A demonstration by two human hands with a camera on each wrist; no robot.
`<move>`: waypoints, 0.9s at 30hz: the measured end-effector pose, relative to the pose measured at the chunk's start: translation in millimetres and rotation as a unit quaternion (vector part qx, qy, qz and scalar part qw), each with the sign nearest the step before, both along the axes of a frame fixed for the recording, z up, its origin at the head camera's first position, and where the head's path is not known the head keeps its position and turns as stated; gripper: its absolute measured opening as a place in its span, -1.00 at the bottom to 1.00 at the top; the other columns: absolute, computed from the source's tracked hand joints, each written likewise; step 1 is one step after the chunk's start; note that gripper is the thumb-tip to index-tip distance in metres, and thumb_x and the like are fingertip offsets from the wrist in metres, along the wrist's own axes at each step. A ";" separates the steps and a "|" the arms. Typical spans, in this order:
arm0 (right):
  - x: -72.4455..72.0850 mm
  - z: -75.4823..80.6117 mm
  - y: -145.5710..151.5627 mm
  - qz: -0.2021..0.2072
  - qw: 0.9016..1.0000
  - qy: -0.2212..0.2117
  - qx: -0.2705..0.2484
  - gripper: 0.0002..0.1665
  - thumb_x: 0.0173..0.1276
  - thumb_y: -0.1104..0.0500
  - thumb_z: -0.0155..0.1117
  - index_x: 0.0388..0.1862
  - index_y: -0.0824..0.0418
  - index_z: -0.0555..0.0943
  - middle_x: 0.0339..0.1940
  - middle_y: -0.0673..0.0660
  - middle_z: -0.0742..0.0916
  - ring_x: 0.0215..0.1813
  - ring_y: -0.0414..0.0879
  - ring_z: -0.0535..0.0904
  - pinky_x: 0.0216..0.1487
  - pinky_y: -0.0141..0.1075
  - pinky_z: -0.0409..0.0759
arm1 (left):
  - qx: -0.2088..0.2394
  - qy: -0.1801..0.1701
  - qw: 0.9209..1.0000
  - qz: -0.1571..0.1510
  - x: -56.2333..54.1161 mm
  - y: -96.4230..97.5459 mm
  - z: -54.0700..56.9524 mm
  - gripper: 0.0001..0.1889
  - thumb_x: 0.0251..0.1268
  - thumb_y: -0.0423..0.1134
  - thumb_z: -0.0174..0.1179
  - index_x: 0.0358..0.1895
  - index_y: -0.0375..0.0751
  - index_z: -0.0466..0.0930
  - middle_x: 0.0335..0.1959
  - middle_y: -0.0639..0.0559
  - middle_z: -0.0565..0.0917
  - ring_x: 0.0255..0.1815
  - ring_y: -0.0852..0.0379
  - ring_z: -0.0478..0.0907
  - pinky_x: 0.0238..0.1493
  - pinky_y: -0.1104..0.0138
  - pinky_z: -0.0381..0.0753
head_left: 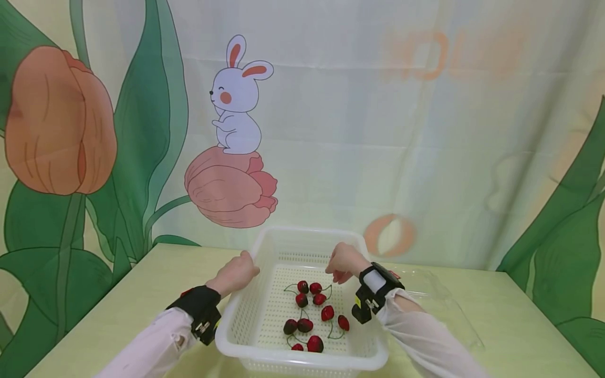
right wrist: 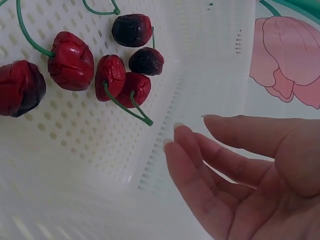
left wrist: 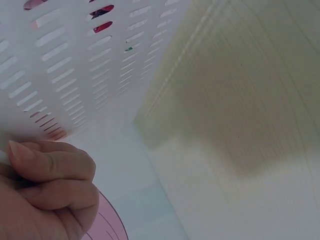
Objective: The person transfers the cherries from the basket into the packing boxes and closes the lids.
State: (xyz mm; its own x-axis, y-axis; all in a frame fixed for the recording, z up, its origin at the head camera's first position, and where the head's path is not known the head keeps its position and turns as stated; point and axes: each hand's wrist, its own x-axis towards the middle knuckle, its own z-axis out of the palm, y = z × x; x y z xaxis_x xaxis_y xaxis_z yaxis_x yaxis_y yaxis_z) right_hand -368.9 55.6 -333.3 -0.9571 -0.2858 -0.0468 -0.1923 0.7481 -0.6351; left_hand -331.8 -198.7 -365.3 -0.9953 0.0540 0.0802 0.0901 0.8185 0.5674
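A white perforated plastic basket stands in the middle of the head view. Several dark-red cherries with green stems, many joined in pairs, lie on its floor. My left hand grips the basket's left rim, its fingers curled in the left wrist view. Over the right side of the basket, inside the rim, hovers my right hand. In the right wrist view its thumb and fingers are loosely bent and apart, with nothing between them. A joined cherry pair lies nearest to those fingertips.
A clear plastic container lies on the pale yellow table, right of the basket and partly behind my right arm. A printed curtain with tulips and a rabbit hangs behind the table.
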 end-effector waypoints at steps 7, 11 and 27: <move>-0.1 -6.5 -6.9 -0.005 1.000 -0.014 0.002 -0.84 0.07 0.39 0.28 -0.65 0.36 0.54 -0.71 0.23 0.59 -0.65 -0.01 0.57 -0.59 -0.24 0.53 | -0.001 0.002 1.000 0.001 2.7 0.0 2.5 -0.66 0.27 -0.30 -0.02 -0.09 -0.55 0.18 -0.40 -0.20 0.40 -0.46 -0.02 0.46 -0.45 0.17 0.47; 0.8 -9.2 -9.3 -0.003 1.000 -0.018 0.007 -0.83 0.07 0.40 0.28 -0.66 0.36 0.54 -0.71 0.25 0.60 -0.66 -0.01 0.57 -0.55 -0.20 0.55 | -0.003 0.001 1.000 0.000 4.7 0.8 4.0 -0.66 0.26 -0.31 -0.03 -0.09 -0.56 0.18 -0.41 -0.20 0.40 -0.46 -0.02 0.45 -0.45 0.17 0.47; 1.4 -16.4 -10.7 -0.011 0.998 -0.034 0.057 -0.87 0.09 0.36 0.29 -0.60 0.36 0.57 -0.68 0.28 0.63 -0.67 -0.01 0.57 -0.61 -0.27 0.52 | -0.017 0.005 1.000 0.001 5.1 1.6 4.3 -0.66 0.27 -0.30 -0.01 -0.10 -0.57 0.18 -0.43 -0.20 0.40 -0.47 -0.02 0.45 -0.44 0.17 0.47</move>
